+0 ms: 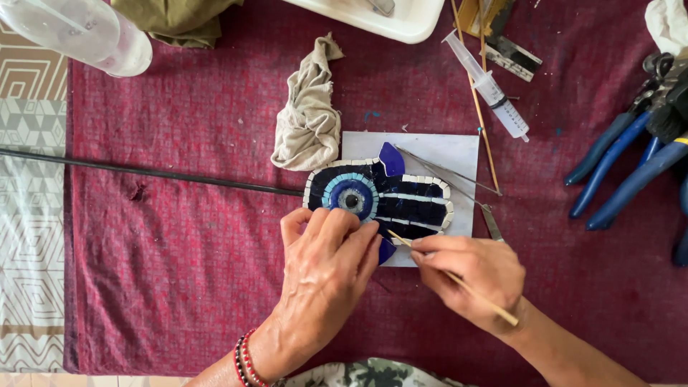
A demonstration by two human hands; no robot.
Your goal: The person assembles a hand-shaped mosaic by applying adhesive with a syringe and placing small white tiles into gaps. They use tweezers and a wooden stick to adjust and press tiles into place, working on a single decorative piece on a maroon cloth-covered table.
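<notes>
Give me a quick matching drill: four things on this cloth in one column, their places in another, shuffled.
1. mosaic piece
2. syringe
3. crumpled rag
4. blue-handled pliers

A. far right of the cloth
B. on the white sheet, under both hands
C. just left of the white sheet's top corner
D. above the sheet, beside the thin sticks

Pairs: 1-B, 2-D, 3-C, 4-A

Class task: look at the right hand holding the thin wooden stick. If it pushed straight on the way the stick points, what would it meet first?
The right hand aims its wooden stick up-left; its tip is at the mosaic piece, so the dark blue tiles by the left hand probably come first.
</notes>
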